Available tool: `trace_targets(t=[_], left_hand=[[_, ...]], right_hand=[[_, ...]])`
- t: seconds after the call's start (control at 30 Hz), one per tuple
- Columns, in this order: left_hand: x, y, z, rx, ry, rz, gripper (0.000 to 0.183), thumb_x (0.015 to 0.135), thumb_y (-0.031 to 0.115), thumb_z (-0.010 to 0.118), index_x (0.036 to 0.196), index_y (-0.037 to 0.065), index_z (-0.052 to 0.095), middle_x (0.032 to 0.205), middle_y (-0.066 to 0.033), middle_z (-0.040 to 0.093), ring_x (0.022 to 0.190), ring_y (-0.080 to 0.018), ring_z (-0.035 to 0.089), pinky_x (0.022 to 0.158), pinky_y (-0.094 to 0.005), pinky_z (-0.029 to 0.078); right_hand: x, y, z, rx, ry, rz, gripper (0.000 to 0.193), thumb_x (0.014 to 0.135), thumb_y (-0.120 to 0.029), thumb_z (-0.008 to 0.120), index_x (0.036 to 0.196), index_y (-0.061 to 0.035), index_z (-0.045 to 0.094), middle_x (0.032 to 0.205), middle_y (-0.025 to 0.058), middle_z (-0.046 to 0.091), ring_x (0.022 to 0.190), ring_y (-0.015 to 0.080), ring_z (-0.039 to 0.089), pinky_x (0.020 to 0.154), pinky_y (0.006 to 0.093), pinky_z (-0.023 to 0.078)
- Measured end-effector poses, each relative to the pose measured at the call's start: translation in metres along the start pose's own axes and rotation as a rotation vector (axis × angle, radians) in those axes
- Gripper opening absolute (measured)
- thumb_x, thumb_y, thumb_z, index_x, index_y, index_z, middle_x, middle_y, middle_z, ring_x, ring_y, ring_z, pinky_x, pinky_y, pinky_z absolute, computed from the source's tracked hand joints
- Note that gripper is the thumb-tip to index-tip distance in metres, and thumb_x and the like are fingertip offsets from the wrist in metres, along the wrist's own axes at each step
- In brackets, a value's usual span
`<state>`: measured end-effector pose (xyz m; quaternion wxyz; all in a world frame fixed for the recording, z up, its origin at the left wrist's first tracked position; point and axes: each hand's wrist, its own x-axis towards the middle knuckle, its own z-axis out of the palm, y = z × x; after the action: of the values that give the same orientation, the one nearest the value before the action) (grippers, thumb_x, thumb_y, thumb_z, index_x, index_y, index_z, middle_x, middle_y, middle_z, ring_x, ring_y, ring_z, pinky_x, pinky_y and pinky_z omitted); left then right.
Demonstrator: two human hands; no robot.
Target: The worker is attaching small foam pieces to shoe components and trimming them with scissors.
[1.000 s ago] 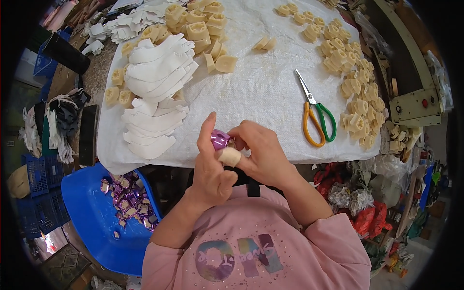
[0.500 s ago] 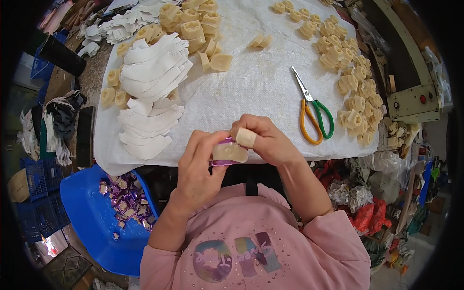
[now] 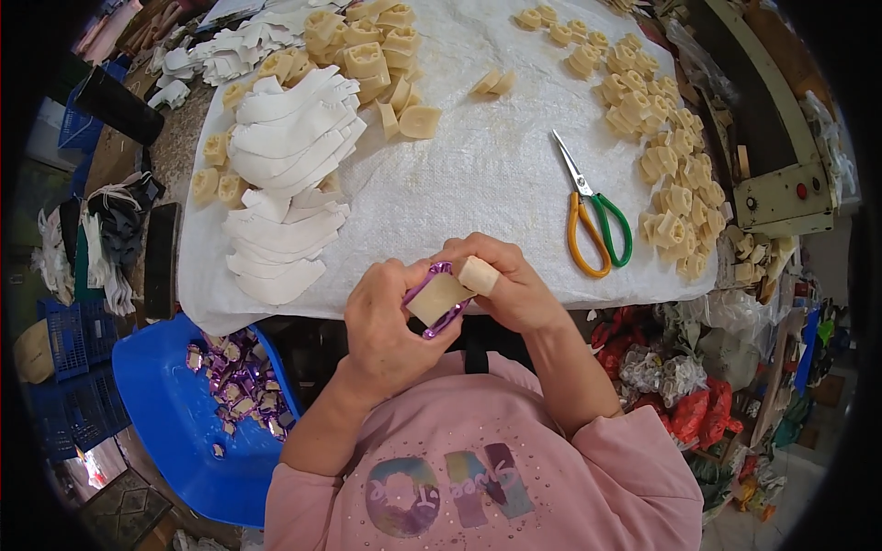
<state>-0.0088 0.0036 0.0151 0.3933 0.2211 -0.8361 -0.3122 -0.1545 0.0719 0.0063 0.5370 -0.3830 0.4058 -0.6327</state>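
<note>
Close to my body, just off the table's front edge, I hold a beige block like a shoe heel (image 3: 435, 299) between both hands. Shiny purple covering (image 3: 445, 325) wraps its sides, and the pale curved face is bare. My left hand (image 3: 377, 317) is closed round the left side of the block. My right hand (image 3: 519, 289) is closed at its upper right, with beige tape (image 3: 478, 275) round the thumb. The right fingertips are partly hidden behind the thumb. Scissors (image 3: 588, 216) with one orange and one green handle lie beyond my right hand, blades pointing away.
A white woven sheet (image 3: 450, 197) covers the table. White curved cut pieces (image 3: 294, 138) and beige heel blocks (image 3: 367, 60) are heaped at left. More beige blocks (image 3: 675, 188) line the right. Below left, a blue basin (image 3: 161, 404) holds several purple-covered blocks (image 3: 243, 381). A dark phone (image 3: 163, 257) lies at the left edge.
The block has been turned and tilted in my hands, so more of its pale face shows and purple shows at its top and bottom. Both hands have shifted slightly downward.
</note>
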Motion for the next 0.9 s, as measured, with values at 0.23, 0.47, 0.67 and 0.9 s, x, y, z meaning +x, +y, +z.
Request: trace_targets(t=[0.23, 0.47, 0.67, 0.9], left_hand=[[-0.01, -0.005, 0.021, 0.026, 0.203, -0.075, 0.044, 0.056, 0.006, 0.08, 0.089, 0.001, 0.052, 0.071, -0.0105, 0.052, 0.06, -0.0271, 0.055, 0.054, -0.0353, 0.045], [-0.012, -0.006, 0.024, 0.083, 0.272, -0.051, 0.042, 0.058, 0.007, 0.079, 0.089, -0.001, 0.051, 0.071, -0.0126, 0.052, 0.058, -0.0287, 0.054, 0.051, -0.0361, 0.044], [-0.015, -0.015, 0.023, 0.149, 0.272, -0.067, 0.042, 0.059, 0.007, 0.079, 0.091, 0.0, 0.053, 0.071, -0.0121, 0.052, 0.061, -0.0293, 0.055, 0.054, -0.0371, 0.045], [-0.024, -0.034, -0.005, 0.117, 0.276, -0.131, 0.045, 0.062, 0.007, 0.08, 0.098, 0.001, 0.054, 0.081, -0.0115, 0.062, 0.069, -0.0213, 0.064, 0.062, -0.0292, 0.051]], right_hand=[[-0.002, 0.019, 0.014, -0.236, 0.217, -0.008, 0.024, 0.097, -0.021, 0.047, 0.102, 0.0, 0.058, 0.095, 0.0059, 0.061, 0.089, 0.0124, 0.056, 0.078, 0.0268, 0.045], [-0.005, 0.02, 0.027, 0.349, 0.237, 0.066, 0.025, 0.097, -0.021, 0.045, 0.106, -0.0009, 0.056, 0.096, 0.0081, 0.063, 0.091, 0.0163, 0.06, 0.076, 0.0299, 0.048], [-0.001, 0.029, 0.025, -0.569, 0.27, -0.037, 0.028, 0.097, -0.021, 0.044, 0.109, 0.0007, 0.056, 0.096, 0.011, 0.063, 0.088, 0.0179, 0.06, 0.078, 0.0289, 0.047], [0.013, 0.027, 0.015, -0.434, 0.142, -0.072, 0.024, 0.093, -0.015, 0.05, 0.111, -0.0002, 0.056, 0.094, 0.0091, 0.06, 0.083, 0.016, 0.057, 0.075, 0.0299, 0.046]])
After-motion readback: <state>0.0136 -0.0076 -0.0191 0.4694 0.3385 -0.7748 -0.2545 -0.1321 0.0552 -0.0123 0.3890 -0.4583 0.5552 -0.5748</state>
